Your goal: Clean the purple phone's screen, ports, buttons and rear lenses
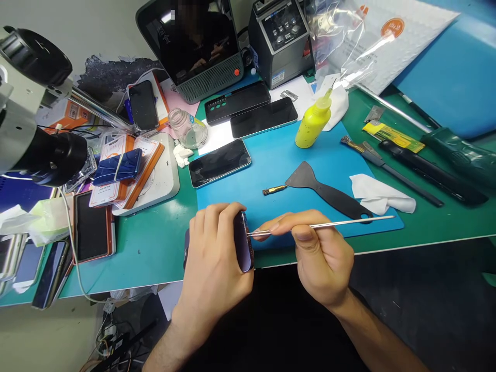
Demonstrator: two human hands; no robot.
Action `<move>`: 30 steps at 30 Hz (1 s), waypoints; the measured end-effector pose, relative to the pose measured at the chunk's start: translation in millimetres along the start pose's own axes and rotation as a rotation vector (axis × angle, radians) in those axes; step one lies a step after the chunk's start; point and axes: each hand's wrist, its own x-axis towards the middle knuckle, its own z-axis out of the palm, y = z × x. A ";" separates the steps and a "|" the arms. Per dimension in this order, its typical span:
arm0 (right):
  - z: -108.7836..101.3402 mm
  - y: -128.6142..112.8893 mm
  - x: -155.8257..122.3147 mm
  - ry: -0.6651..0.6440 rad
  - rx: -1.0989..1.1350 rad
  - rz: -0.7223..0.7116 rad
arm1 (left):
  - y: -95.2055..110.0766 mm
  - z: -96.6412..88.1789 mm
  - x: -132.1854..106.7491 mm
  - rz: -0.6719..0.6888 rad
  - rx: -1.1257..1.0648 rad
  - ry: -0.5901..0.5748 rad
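My left hand (217, 248) is wrapped round a dark phone (245, 243) held on edge at the front edge of the blue mat (271, 160). My right hand (310, 248) pinches a thin metal rod tool (349, 222) whose tip touches the phone's side. Both hands hover over the near table edge. The phone's face is mostly hidden by my left fingers.
On the mat lie a black scraper (329, 191), a small brush (274, 190), a yellow squeeze bottle (313, 121) and a white wipe (382, 196). Several phones (219, 163) lie behind. A microscope (31, 103) stands left; a screen unit (194, 46) and grey station (279, 36) at back.
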 end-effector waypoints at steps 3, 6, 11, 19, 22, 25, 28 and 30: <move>0.4 1.0 -2.0 0.005 0.001 -0.031 | 0.1 0.3 0.0 0.004 0.001 0.003; 1.2 0.7 -2.2 0.019 0.004 -0.026 | 0.1 -0.2 -0.6 0.002 0.000 0.001; 1.9 -1.8 0.5 0.031 0.019 0.012 | 0.3 -1.9 -1.8 -0.003 0.001 0.000; 1.3 -0.4 0.5 0.018 0.025 0.018 | 1.1 -1.7 -1.7 -0.015 0.002 -0.016; 0.6 -0.8 0.0 0.014 0.030 0.016 | 1.2 -1.8 -2.1 -0.012 0.007 -0.017; 0.2 -0.7 0.6 0.009 0.039 0.014 | 1.0 -2.1 -2.2 -0.004 0.013 -0.024; 0.2 -1.0 1.9 0.010 0.048 0.034 | 0.9 -2.3 -2.5 0.005 0.019 -0.034; 0.7 -2.5 3.1 0.011 0.060 0.064 | 0.9 -2.2 -2.8 0.009 0.022 -0.032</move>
